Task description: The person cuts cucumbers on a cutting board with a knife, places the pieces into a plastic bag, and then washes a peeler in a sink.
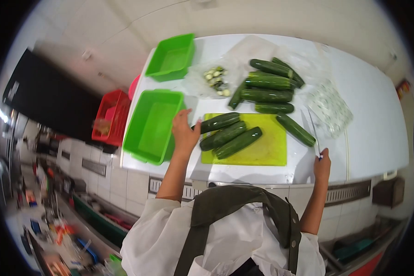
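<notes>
My left hand [185, 134] is between the near green bin [147, 117] and the yellow-green cutting board [275, 154]. Its thumb and fingers are spread, with the thumb right at the end of a zucchini [221, 121]. Two more zucchini [238, 143] lie beside that one, slanting across the board. On the right, my right hand [323, 162] grips a knife [314, 131] by its handle, blade pointing away from me. Just left of the blade, another zucchini [296, 130] rests partly over the board's right edge.
Behind the board lie several whole zucchini [267, 95] in a pile on clear plastic. Cut end pieces [216, 80] sit on a plastic bag to their left. A second green bin [171, 57] stands at the back left, a patterned plastic bag [330, 109] at right, a red crate [110, 117] beyond the table.
</notes>
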Demonstrator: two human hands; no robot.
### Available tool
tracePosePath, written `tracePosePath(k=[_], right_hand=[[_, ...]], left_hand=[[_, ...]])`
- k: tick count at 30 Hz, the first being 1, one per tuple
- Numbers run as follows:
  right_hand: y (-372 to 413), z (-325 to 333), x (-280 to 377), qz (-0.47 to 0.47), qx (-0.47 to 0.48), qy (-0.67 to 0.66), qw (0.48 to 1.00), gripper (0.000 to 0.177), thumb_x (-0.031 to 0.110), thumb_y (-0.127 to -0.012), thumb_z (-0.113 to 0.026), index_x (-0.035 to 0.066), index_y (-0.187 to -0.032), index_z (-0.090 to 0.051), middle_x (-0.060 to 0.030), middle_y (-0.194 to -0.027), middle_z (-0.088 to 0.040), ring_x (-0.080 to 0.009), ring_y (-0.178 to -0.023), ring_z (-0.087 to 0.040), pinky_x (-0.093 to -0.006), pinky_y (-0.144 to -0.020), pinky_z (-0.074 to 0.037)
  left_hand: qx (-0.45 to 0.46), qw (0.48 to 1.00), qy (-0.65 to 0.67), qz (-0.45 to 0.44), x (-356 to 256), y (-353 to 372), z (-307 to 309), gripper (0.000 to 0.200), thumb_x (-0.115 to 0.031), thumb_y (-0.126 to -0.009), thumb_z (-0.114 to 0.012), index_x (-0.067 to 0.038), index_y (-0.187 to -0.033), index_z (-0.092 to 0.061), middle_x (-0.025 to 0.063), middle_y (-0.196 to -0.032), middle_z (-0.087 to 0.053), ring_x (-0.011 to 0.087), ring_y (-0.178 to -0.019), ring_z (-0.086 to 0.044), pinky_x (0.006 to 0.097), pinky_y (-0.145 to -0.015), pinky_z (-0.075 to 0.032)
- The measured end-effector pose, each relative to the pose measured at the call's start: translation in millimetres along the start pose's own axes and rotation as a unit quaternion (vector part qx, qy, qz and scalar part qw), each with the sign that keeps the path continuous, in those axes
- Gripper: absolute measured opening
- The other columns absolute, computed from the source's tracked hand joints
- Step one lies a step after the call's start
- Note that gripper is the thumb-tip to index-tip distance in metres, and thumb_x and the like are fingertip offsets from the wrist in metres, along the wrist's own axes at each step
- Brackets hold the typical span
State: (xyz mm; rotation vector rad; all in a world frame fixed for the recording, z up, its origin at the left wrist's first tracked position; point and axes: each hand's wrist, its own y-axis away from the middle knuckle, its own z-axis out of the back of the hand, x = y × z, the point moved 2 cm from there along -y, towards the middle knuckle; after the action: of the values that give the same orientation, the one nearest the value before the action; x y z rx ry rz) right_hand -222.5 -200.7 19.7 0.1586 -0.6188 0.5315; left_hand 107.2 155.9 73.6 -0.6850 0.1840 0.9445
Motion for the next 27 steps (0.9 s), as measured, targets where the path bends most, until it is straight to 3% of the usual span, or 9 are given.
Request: tracePosePath(k=[2, 4, 7, 9, 10, 13, 17, 22, 27], right_hand=[[-13.7, -12.2, -2.1, 0.016, -0.004, -0.009, 1.000, 0.022, -0.002, -0.078, -0.055, 0.001, -0.096, -0.042, -0.0245, -0.085, -0.058, -0.0441, -0.083, -0.055, -0.0446, -0.070, -0.043], [-28.6, -18.9, -1.7, 0.023, -0.008, -0.007, 1.000, 0.020, -0.002, -0.077, -0.055, 0.001, -0.094, -0.044, -0.0241, -0.086, -0.057, -0.0429, -0.084, -0.055, -0.0442, -0.071, -0.042], [-57.2, -37.4, -31.5, 0.082, -0.028, 0.017, 0.996, 0.023, -0.001, -0.075, -0.059, 0.002, -0.096, -0.049, -0.0227, -0.091, -0.058, -0.0405, -0.088, -0.055, -0.0443, -0.074, -0.042], [-60.9, -36.1, -30.1, 0.092, -0.020, 0.057, 0.994, 0.029, -0.001, -0.074, -0.061, 0.003, -0.101, -0.052, -0.0218, -0.096, -0.058, -0.0398, -0.092, -0.054, -0.0438, -0.078, -0.042], [-61.8, -34.2, -30.6, 0.095, -0.017, 0.079, 0.992, 0.032, 0.000, -0.073, -0.062, 0.004, -0.104, -0.054, -0.0213, -0.099, -0.058, -0.0394, -0.095, -0.054, -0.0436, -0.080, -0.042], [-62.4, -26.4, -34.6, 0.110, -0.053, 0.110, 0.986, 0.041, 0.006, -0.071, -0.066, 0.004, -0.111, -0.054, -0.0207, -0.101, -0.058, -0.0387, -0.095, -0.055, -0.0439, -0.083, -0.044], [-67.6, -12.0, -11.0, 0.193, -0.106, 0.054, 0.974, 0.042, 0.008, -0.076, -0.063, 0.002, -0.116, -0.051, -0.0197, -0.110, -0.055, -0.0332, -0.103, -0.053, -0.0401, -0.086, -0.042], [-39.9, -11.4, 93.6, 0.252, 0.057, -0.060, 0.964, 0.039, 0.006, -0.084, -0.055, 0.002, -0.122, -0.046, -0.0143, -0.120, -0.051, -0.0264, -0.107, -0.049, -0.0356, -0.091, -0.039], [-17.9, -60.5, 185.3, 0.385, 0.226, -0.129, 0.886, 0.037, 0.009, -0.086, -0.054, 0.004, -0.122, -0.047, -0.0120, -0.121, -0.051, -0.0233, -0.095, -0.051, -0.0335, -0.086, -0.041]], left_hand=[[-0.080, 0.975, -0.153, 0.139, 26.4, 5.5, 45.0, 0.058, -0.026, -0.075, -0.066, -0.011, -0.125, -0.042, 0.0146, -0.128, -0.040, 0.0345, -0.117, -0.038, 0.0528, -0.089, -0.034], [-0.161, 0.901, -0.290, 0.281, 78.3, 14.5, 80.3, 0.062, -0.028, -0.075, -0.067, -0.011, -0.127, -0.038, 0.0161, -0.132, -0.034, 0.0344, -0.121, -0.034, 0.0547, -0.092, -0.033], [-0.168, 0.825, -0.200, 0.501, 154.6, 52.3, 110.6, 0.059, -0.027, -0.075, -0.066, -0.007, -0.125, -0.040, 0.0185, -0.126, -0.041, 0.0342, -0.116, -0.042, 0.0547, -0.088, -0.041], [-0.086, 0.772, 0.201, 0.597, 181.7, 80.7, 103.8, 0.055, -0.020, -0.074, -0.064, -0.001, -0.121, -0.042, 0.0198, -0.117, -0.047, 0.0333, -0.105, -0.051, 0.0525, -0.079, -0.047], [-0.041, 0.696, 0.394, 0.599, 189.1, 93.8, 98.0, 0.053, -0.017, -0.074, -0.064, 0.002, -0.119, -0.043, 0.0205, -0.113, -0.050, 0.0328, -0.100, -0.055, 0.0513, -0.075, -0.051], [-0.129, 0.679, 0.435, 0.578, 206.2, 108.0, 83.5, 0.045, -0.008, -0.070, -0.059, 0.007, -0.111, -0.048, 0.0188, -0.096, -0.058, 0.0312, -0.079, -0.062, 0.0455, -0.061, -0.055], [-0.218, 0.766, 0.311, 0.519, 175.8, 135.2, 138.7, 0.030, -0.006, -0.068, -0.056, 0.010, -0.093, -0.057, 0.0168, -0.080, -0.062, 0.0280, -0.061, -0.062, 0.0370, -0.050, -0.053], [-0.257, 0.766, 0.201, 0.554, 107.0, 215.7, 245.9, 0.026, -0.006, -0.069, -0.055, 0.010, -0.089, -0.059, 0.0172, -0.077, -0.062, 0.0255, -0.058, -0.062, 0.0351, -0.045, -0.050], [-0.324, 0.713, 0.065, 0.618, 15.8, 342.8, 312.8, 0.023, -0.008, -0.070, -0.055, 0.008, -0.087, -0.060, 0.0160, -0.073, -0.062, 0.0230, -0.056, -0.062, 0.0342, -0.043, -0.049]])
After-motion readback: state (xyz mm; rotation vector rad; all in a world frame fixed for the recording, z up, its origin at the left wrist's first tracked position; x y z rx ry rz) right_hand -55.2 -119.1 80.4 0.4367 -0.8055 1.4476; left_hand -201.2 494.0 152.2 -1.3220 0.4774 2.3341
